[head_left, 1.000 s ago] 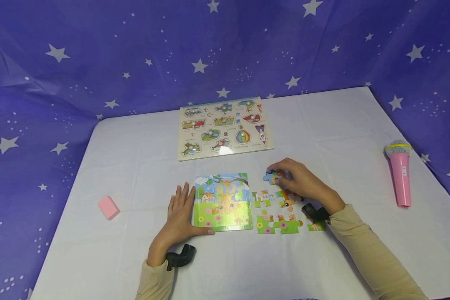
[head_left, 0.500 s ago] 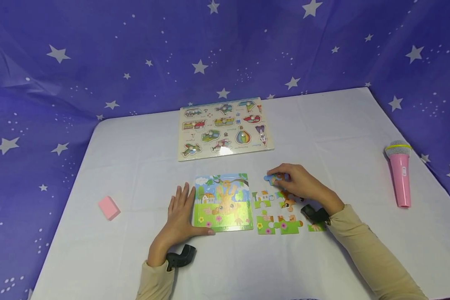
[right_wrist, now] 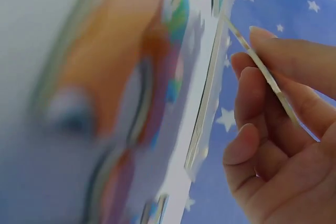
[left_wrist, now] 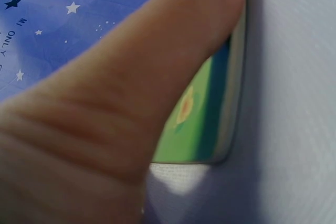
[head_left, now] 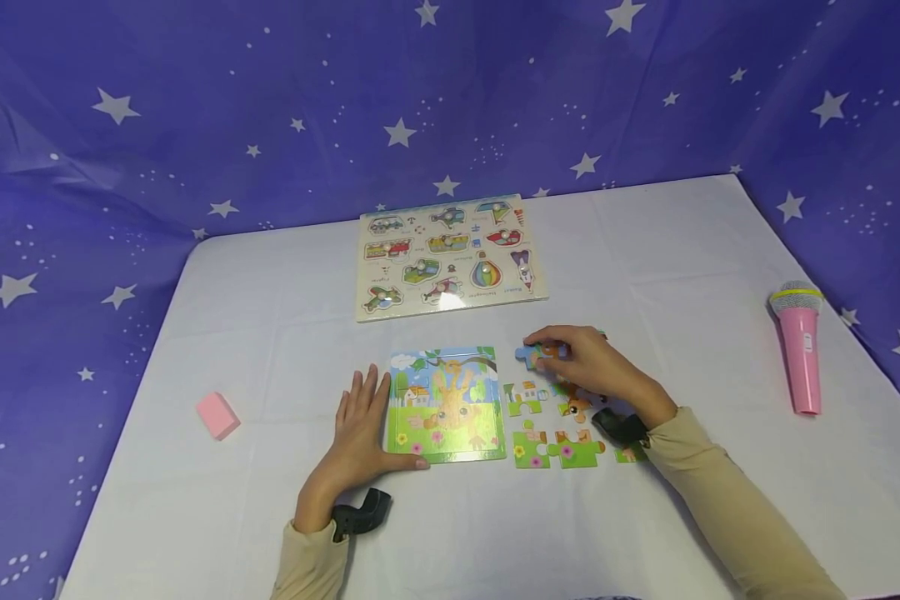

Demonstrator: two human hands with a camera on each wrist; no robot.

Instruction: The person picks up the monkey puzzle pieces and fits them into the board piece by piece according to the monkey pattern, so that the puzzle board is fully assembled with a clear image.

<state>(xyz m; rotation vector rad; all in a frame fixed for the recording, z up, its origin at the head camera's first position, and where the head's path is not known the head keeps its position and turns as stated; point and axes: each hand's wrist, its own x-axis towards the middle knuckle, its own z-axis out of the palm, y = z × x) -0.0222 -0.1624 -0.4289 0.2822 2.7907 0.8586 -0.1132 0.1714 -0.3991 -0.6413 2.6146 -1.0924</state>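
In the head view, my left hand (head_left: 360,437) lies with straight fingers along the left side of a small square puzzle board (head_left: 465,457). Its thumb stretches along the board's near edge, and the left wrist view shows that thumb (left_wrist: 142,72) over the board's corner. My right hand (head_left: 596,367) pinches a blue puzzle piece (head_left: 527,354) between thumb and fingers, right of the board. Seen edge-on in the right wrist view, the piece (right_wrist: 262,69) is tilted and off the table. Loose pieces with flowers (head_left: 570,454) and a house (head_left: 525,398) lie below the hand, which partly hides others.
A larger peg puzzle (head_left: 450,258) with vehicle pictures lies behind the small board. At the far right is a pink toy microphone (head_left: 798,350). A pink block (head_left: 217,415) sits to the left on the white-covered table (head_left: 270,350).
My right hand has shifted slightly left with the blue puzzle piece, and a bit of another piece now shows behind it. The left hand has stayed still at the board.
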